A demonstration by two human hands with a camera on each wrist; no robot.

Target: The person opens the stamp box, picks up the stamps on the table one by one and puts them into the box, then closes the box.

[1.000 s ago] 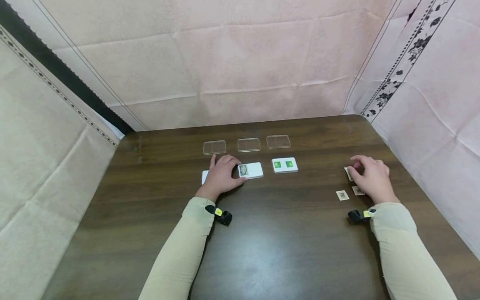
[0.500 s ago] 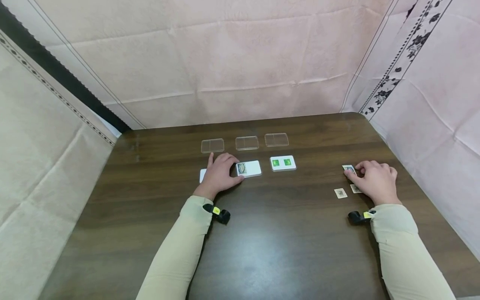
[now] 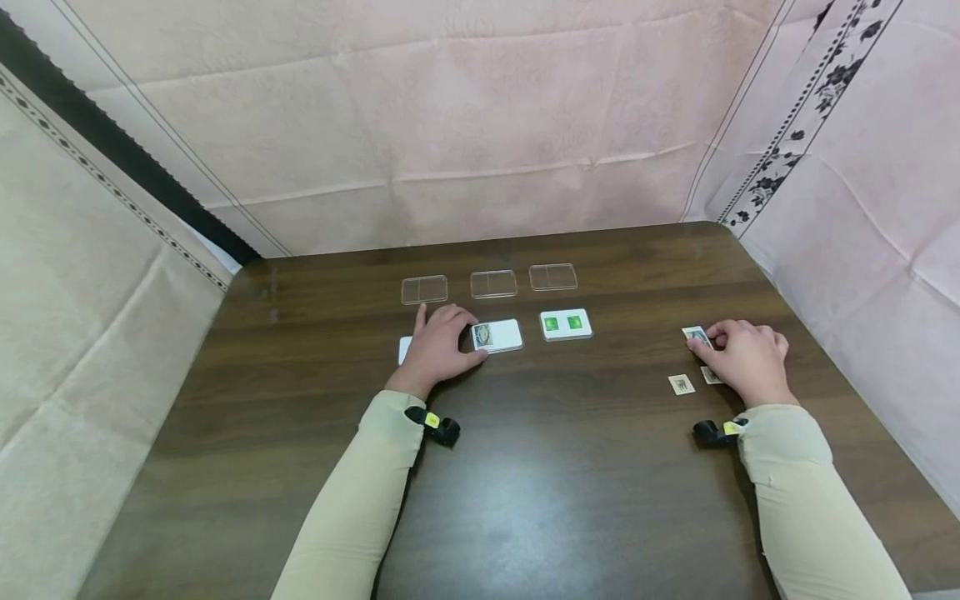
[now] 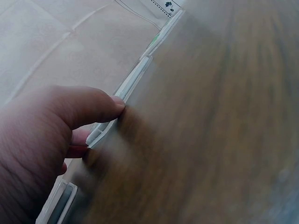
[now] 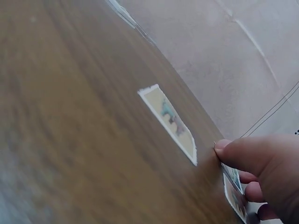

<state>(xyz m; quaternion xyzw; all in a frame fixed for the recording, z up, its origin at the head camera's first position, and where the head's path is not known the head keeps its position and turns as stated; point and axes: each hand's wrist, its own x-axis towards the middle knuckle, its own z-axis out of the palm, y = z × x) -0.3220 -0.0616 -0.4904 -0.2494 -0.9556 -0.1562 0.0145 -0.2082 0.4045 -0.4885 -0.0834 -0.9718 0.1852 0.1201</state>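
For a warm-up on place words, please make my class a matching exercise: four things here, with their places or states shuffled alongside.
1. Left hand
2. Right hand
3. Clear plastic rectangles
4. White card with two green squares

A. In the farthest row on the table
B. Pinching a small picture card
C. Immediately right of the middle white card
D. Gripping the middle white card

Pairs: 1-D, 2-B, 3-A, 4-C

Recording booth, cloth-walled; wider premises not identifiable. One dark wood-grain table, far right corner rounded. Beyond its far edge, a pale creased cloth is hung; along the right edge, a floral-bordered cloth; along the left edge, a dotted-border cloth. Black wrist cameras are worn at the sleeve cuffs.
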